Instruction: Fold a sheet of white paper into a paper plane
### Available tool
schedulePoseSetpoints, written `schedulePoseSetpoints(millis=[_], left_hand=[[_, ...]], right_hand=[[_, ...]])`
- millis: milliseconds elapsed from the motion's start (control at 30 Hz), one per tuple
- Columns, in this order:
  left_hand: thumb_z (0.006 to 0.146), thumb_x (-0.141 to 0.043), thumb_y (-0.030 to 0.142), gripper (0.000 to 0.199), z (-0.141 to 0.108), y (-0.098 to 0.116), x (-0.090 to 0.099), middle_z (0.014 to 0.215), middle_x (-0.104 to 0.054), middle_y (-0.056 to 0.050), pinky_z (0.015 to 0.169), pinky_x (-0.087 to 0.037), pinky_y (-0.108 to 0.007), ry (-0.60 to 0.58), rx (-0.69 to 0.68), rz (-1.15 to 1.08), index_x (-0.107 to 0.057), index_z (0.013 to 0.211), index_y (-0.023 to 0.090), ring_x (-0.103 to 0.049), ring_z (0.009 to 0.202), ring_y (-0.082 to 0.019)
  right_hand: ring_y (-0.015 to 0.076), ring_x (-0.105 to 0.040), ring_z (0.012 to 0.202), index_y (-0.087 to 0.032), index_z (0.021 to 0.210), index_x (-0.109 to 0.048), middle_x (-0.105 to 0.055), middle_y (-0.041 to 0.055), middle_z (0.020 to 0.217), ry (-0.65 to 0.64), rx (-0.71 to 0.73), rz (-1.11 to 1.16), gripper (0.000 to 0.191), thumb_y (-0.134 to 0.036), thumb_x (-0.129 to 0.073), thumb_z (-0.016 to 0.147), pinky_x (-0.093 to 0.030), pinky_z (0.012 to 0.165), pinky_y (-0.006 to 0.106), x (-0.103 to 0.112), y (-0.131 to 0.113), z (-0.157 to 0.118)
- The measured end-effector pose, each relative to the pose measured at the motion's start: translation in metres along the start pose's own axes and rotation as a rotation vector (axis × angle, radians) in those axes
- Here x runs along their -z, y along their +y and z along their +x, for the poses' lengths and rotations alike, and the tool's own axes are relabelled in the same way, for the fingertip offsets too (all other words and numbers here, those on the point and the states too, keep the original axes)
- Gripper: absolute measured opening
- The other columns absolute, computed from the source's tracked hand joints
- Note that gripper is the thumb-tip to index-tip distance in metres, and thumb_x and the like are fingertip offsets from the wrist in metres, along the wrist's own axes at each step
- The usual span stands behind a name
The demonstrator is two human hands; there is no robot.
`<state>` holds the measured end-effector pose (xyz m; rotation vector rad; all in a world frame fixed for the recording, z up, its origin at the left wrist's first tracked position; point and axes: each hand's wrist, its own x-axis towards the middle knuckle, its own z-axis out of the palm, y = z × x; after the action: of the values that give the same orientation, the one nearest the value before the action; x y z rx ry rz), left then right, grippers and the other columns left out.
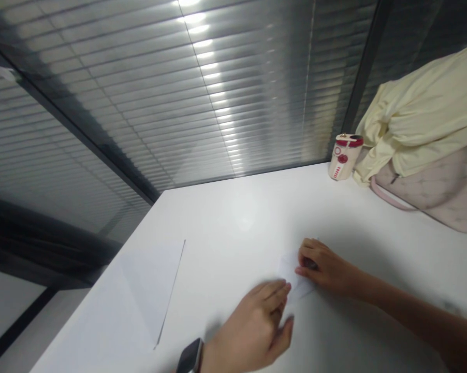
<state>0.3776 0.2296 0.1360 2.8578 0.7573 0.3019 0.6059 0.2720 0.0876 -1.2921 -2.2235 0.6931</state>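
Note:
A small white piece of paper point(301, 291), apparently folded, lies on the white table in front of me. My right hand point(324, 267) is closed on its right side, fingers curled and thumb against the sheet. At the paper's left edge, the fingertips of my left hand point(259, 324) touch or nearly touch it. The left fingers are stretched out and the thumb stands apart from them. A dark-faced watch point(190, 356) is on my left wrist. Part of the paper is hidden under the right hand, and its white blends with the tabletop.
Larger white sheets point(148, 290) lie on the table's left side. At the back right stands a cream and red cup with a lid point(345, 158). Beside it, a pale yellow cloth point(431, 114) drapes over a pink bag point(447, 189). A window with blinds point(218, 93) borders the far edge.

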Motion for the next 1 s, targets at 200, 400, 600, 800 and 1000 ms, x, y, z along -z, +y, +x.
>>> schedulePoseSetpoints(millis=[200,400,600,800,1000], left_hand=[[0.083,-0.052,0.018,0.041,-0.0004,-0.0041,-0.0043,0.123,-0.063,-0.017,0.099,-0.049,-0.039,0.012,-0.043,-0.025,-0.060,0.120,0.001,-0.057,0.115,-0.029],[0.084,-0.057,0.018,0.051,0.0021,-0.0028,-0.0023,0.131,-0.057,-0.015,0.102,-0.046,-0.040,-0.085,0.030,-0.071,-0.047,0.132,0.005,-0.053,0.118,-0.027],[0.084,-0.060,0.024,0.054,0.0046,-0.0025,-0.0027,0.129,-0.058,-0.015,0.103,-0.045,-0.041,-0.124,0.064,-0.148,-0.045,0.133,0.005,-0.053,0.115,-0.027],[0.084,-0.058,0.021,0.056,0.0057,-0.0038,-0.0030,0.134,-0.055,-0.014,0.106,-0.041,-0.041,-0.138,0.086,-0.178,-0.042,0.136,0.007,-0.050,0.120,-0.027],[0.084,-0.055,0.018,0.056,0.0051,-0.0017,0.0014,0.132,-0.056,-0.013,0.103,-0.044,-0.040,-0.113,0.081,-0.194,-0.040,0.138,0.011,-0.052,0.118,-0.026]], right_hand=[[0.0198,-0.049,0.094,-0.019,0.075,-0.049,-0.051,0.0048,0.095,0.013,0.003,0.071,0.015,-0.021,-0.057,0.088,-0.041,0.086,0.035,0.0050,-0.0007,-0.0044],[0.0199,-0.050,0.092,-0.020,0.074,-0.048,-0.052,0.0047,0.094,-0.005,-0.008,0.093,0.015,-0.019,-0.057,0.086,-0.042,0.085,0.035,0.0060,0.0007,-0.0045],[0.0203,-0.050,0.093,-0.019,0.074,-0.048,-0.051,0.0055,0.095,-0.002,-0.014,0.092,0.016,-0.019,-0.058,0.085,-0.043,0.085,0.036,0.0065,-0.0001,-0.0052],[0.0214,-0.050,0.093,-0.019,0.073,-0.047,-0.051,0.0068,0.095,-0.002,-0.019,0.052,0.016,-0.021,-0.056,0.086,-0.044,0.085,0.038,0.0061,-0.0022,-0.0049],[0.0221,-0.050,0.092,-0.020,0.074,-0.047,-0.052,0.0074,0.095,0.013,-0.009,0.028,0.015,-0.021,-0.056,0.087,-0.045,0.084,0.039,0.0041,-0.0011,-0.0048]])
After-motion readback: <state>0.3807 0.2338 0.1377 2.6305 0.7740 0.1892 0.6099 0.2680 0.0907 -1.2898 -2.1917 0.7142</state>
